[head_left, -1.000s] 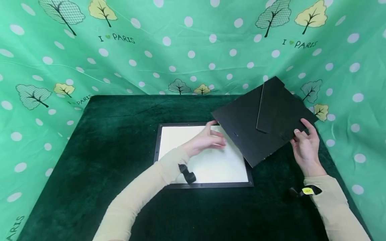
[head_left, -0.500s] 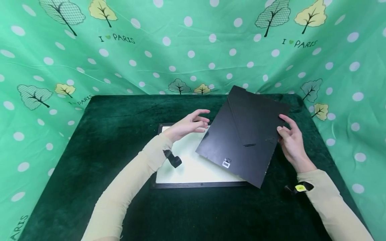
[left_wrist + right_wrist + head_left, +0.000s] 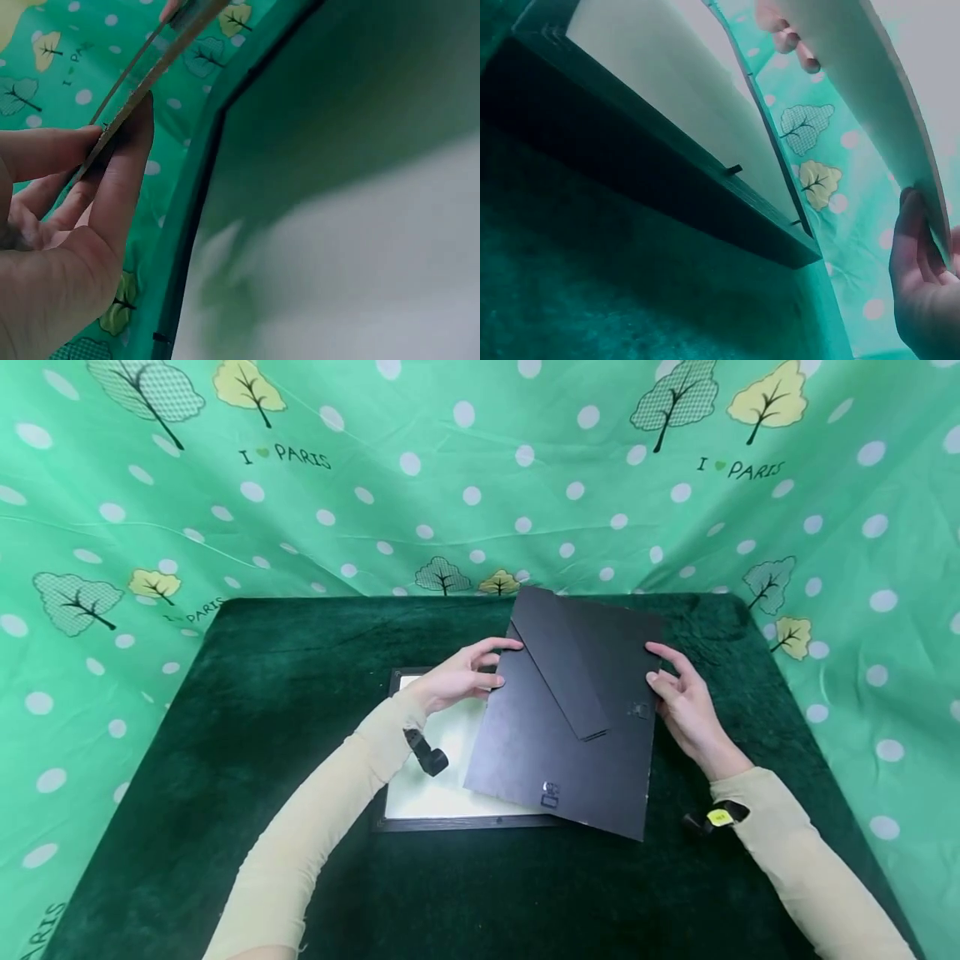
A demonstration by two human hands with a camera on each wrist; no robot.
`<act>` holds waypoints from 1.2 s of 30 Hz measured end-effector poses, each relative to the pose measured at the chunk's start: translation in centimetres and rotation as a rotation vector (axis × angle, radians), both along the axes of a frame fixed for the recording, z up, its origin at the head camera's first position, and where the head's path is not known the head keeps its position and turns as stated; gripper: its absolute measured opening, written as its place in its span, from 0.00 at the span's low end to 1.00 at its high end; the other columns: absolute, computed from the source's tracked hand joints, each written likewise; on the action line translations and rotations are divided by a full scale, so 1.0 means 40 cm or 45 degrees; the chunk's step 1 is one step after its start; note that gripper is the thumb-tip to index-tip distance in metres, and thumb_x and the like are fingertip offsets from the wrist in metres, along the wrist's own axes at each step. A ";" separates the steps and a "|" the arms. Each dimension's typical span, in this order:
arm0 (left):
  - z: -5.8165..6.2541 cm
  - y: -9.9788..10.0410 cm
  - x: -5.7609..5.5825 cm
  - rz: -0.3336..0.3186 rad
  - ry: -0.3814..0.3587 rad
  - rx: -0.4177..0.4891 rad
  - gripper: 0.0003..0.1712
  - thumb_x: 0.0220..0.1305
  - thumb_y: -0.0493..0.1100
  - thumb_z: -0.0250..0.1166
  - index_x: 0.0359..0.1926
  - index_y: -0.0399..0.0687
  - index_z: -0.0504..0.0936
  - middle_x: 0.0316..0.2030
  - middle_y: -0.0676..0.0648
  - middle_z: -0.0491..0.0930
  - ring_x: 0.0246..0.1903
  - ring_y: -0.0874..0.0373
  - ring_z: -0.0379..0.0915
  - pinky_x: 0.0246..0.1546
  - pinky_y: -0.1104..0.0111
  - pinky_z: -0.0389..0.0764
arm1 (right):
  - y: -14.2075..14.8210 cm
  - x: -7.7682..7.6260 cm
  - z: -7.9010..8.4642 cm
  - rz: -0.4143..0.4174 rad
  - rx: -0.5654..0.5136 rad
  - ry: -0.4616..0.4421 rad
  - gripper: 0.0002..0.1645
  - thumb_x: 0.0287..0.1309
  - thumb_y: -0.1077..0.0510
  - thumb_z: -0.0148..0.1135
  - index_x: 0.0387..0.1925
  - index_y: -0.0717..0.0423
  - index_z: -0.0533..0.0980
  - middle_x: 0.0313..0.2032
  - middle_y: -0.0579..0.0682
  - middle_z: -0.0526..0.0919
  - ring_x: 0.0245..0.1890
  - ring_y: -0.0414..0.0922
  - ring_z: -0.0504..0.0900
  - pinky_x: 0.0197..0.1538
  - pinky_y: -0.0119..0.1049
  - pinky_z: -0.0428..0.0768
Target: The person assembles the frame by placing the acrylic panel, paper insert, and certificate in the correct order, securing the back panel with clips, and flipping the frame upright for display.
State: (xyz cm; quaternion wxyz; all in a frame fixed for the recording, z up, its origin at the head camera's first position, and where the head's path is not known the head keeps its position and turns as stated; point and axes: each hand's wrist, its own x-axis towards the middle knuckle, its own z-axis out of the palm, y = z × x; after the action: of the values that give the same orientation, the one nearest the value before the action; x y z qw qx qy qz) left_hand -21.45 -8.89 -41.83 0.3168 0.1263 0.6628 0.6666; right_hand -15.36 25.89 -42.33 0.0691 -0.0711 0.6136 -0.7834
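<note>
Black backing board (image 3: 540, 735), shifted left since earlier. Head view: board tilted over right part of black frame (image 3: 457, 824) with white panel (image 3: 431, 793); left hand (image 3: 456, 678) and right hand (image 3: 690, 710) pinch opposite edges. Left wrist: edge between thumb and fingers. Right wrist: board raised, apart from frame.

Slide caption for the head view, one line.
Left hand and right hand hold a black board over a frame on dark green cloth.

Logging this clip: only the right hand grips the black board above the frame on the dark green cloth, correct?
Not only the right hand: the left hand grips the black board too, as the left wrist view shows; the rest is right.
</note>
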 end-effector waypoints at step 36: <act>0.008 0.033 0.017 0.614 0.117 0.423 0.38 0.66 0.23 0.53 0.67 0.59 0.52 0.60 0.43 0.56 0.23 0.59 0.71 0.34 0.68 0.80 | -0.112 0.017 -0.027 -0.149 -0.031 0.037 0.29 0.69 0.68 0.51 0.68 0.58 0.60 0.55 0.55 0.69 0.44 0.41 0.80 0.40 0.31 0.81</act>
State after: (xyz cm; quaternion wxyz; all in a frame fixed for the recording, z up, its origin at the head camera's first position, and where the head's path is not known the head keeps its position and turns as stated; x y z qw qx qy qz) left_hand -20.77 -7.56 -41.51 0.0938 0.0454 0.5693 0.8155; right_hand -14.68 21.39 -43.39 0.0131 -0.0474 0.6080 -0.7924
